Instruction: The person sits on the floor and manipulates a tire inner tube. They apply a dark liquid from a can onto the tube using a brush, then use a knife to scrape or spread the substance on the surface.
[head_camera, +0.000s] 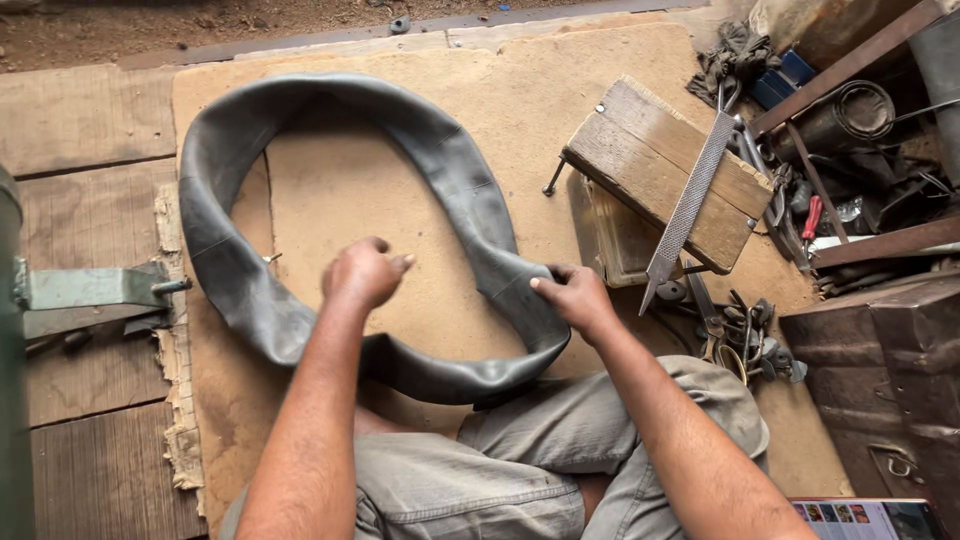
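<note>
1. Closest to the lens: grey trousers (520, 470) over folded knees, two bare forearms reaching forward above them.
2. Left hand (365, 272): raised over the middle of the board, fingers curled into a loose fist, thumb tip poking out to the right; whether something tiny sits pinched inside cannot be told. Not touching the rubber.
3. Right hand (578, 297): closed on the black inner tube (455, 180) at its right lower bend, thumb on top, fingers tucked under the edge.
4. Inner tube: deflated and flat, laid as a wide loop on the fibreboard sheet (340, 190), arching from the far left round to the near edge just in front of the knees. Small metal valve stem (272, 258) sticking out from the inner left side.
5. Just right of the gripping hand: a wooden block (640, 160) tilted on a small box, with a long metal rasp (685, 205) leaning across it, tip pointing down toward the board.
6. Further right: a heap of hand tools (745, 335), a red-handled screwdriver (811, 216), rusty metal bars and a dark rag at the far corner.
7. Left edge: grey-green metal bracket (85, 288) lying on worn wooden planks (80, 120).
8. Bottom right corner: part of a phone screen (865, 518).
</note>
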